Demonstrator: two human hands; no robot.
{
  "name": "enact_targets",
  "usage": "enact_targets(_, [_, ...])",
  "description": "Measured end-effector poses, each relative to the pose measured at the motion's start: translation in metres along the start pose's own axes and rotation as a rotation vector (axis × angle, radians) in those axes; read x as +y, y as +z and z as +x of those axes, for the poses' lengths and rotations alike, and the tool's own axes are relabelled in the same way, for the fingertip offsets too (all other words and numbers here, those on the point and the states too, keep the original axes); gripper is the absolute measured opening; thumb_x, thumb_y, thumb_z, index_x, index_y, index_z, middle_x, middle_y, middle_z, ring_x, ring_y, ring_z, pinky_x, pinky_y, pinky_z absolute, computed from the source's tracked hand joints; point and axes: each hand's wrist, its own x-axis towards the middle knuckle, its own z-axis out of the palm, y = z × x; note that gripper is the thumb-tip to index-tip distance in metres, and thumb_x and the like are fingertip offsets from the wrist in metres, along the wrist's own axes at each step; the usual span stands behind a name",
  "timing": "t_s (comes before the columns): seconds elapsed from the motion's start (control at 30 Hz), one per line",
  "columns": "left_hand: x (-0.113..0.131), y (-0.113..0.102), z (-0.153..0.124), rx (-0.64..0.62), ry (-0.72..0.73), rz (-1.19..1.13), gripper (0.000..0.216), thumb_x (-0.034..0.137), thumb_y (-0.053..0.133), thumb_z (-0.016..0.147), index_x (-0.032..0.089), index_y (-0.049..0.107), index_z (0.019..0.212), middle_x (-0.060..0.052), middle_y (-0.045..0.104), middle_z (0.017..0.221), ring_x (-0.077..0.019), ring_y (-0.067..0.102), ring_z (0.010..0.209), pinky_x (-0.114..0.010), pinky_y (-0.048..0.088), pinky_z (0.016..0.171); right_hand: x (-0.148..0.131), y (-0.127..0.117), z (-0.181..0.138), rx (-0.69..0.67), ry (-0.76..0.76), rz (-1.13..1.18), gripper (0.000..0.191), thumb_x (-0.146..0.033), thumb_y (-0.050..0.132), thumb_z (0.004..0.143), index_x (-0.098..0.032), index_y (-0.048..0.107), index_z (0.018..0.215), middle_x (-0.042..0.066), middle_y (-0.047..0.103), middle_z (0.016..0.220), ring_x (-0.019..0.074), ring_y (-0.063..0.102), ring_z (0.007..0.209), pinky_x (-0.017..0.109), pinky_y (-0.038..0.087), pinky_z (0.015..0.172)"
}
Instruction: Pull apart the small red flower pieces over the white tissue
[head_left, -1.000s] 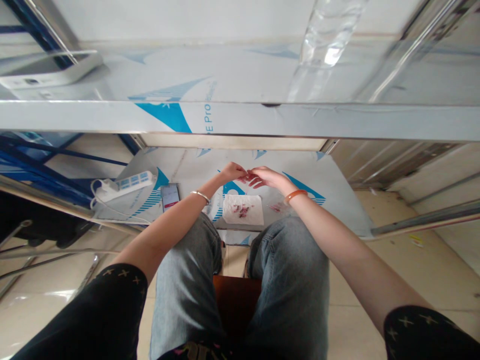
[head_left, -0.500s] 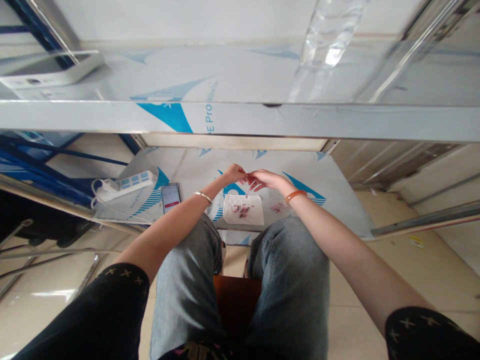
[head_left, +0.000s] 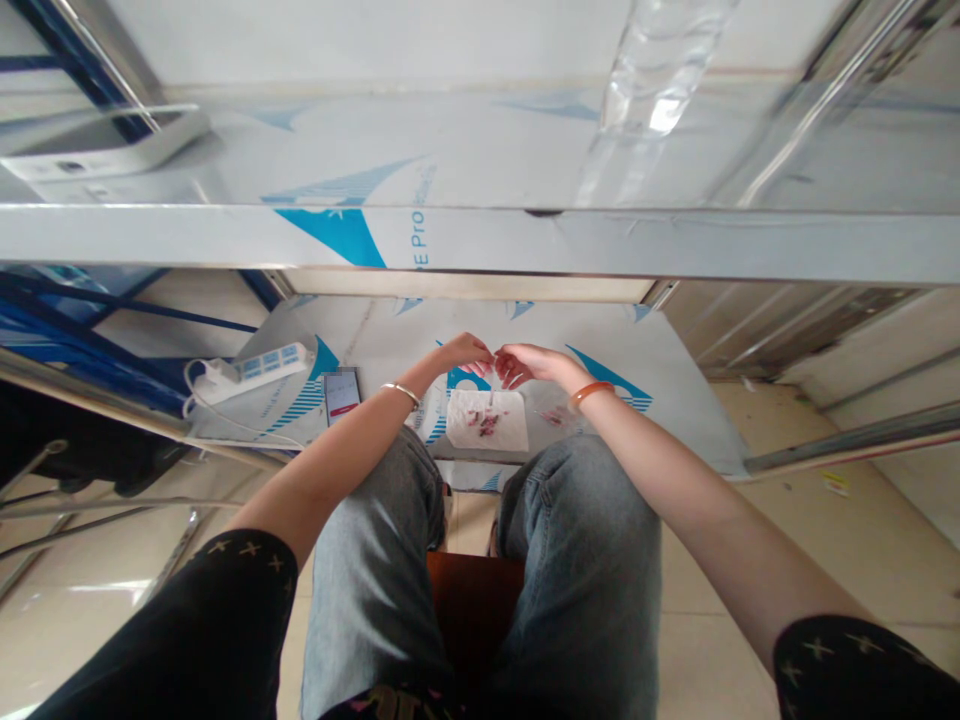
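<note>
A small red piece (head_left: 501, 368) is pinched between left hand (head_left: 463, 353) and right hand (head_left: 529, 365) above the tissue (head_left: 487, 420); finer separation is called for next.

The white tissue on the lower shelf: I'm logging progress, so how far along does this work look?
Done: reddish bits already lie on the white tissue. In hand: the left hand and right hand meet fingertip to fingertip above it, working something too small to identify. Left: a few reddish scraps lie on the shelf beside the tissue.
</note>
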Motion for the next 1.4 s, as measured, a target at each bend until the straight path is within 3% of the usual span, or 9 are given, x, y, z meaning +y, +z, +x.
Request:
enact_targets(0.27, [-0.005, -0.006, 0.003, -0.131, 0.000, 0.039, 0.012, 0.024, 0.062, 0.078, 0.016, 0.071, 0.078, -0.004, 0.075, 0.081, -0.0153, 0.070, 0.079, -0.023, 0.052, 0.074, 0.001, -0.001, 0.004, -0.031, 0.029, -0.044, 0.029, -0.015, 0.035, 0.093, -0.015, 0.057, 0.073, 0.004, 0.061, 0.056, 0.0142, 0.057, 0.050, 0.026, 0.050, 0.060])
enact_targets(0.73, [-0.007, -0.002, 0.008, -0.099, 0.014, 0.088, 0.010, 0.016, 0.064, 0.076, 0.014, 0.069, 0.067, -0.004, 0.071, 0.065, -0.0145, 0.069, 0.070, -0.022, 0.052, 0.070, 0.008, -0.005, 0.015, -0.033, -0.001, -0.184, 0.029, -0.021, 0.038, 0.094, -0.015, 0.060, 0.075, 0.004, 0.064, 0.059, 0.0148, 0.061, 0.052, 0.027, 0.053, 0.061])
enact_targets(1.07, [-0.006, -0.003, 0.002, -0.194, 0.030, 0.096, 0.009, 0.020, 0.065, 0.073, 0.015, 0.072, 0.071, -0.006, 0.075, 0.076, -0.0158, 0.071, 0.074, -0.022, 0.052, 0.068, 0.014, -0.007, 0.023, -0.062, 0.009, -0.236, 0.029, -0.018, 0.038, 0.090, -0.013, 0.062, 0.075, 0.006, 0.066, 0.061, 0.0158, 0.064, 0.054, 0.025, 0.051, 0.058])
enact_targets(1.4, [-0.009, -0.003, 0.006, -0.166, 0.027, 0.121, 0.012, 0.021, 0.063, 0.072, 0.014, 0.072, 0.066, -0.007, 0.074, 0.074, -0.0172, 0.071, 0.075, -0.023, 0.052, 0.069, 0.010, -0.003, 0.017, -0.045, 0.026, -0.243, 0.022, -0.017, 0.043, 0.087, -0.014, 0.062, 0.075, 0.004, 0.065, 0.059, 0.0158, 0.064, 0.053, 0.025, 0.051, 0.058])
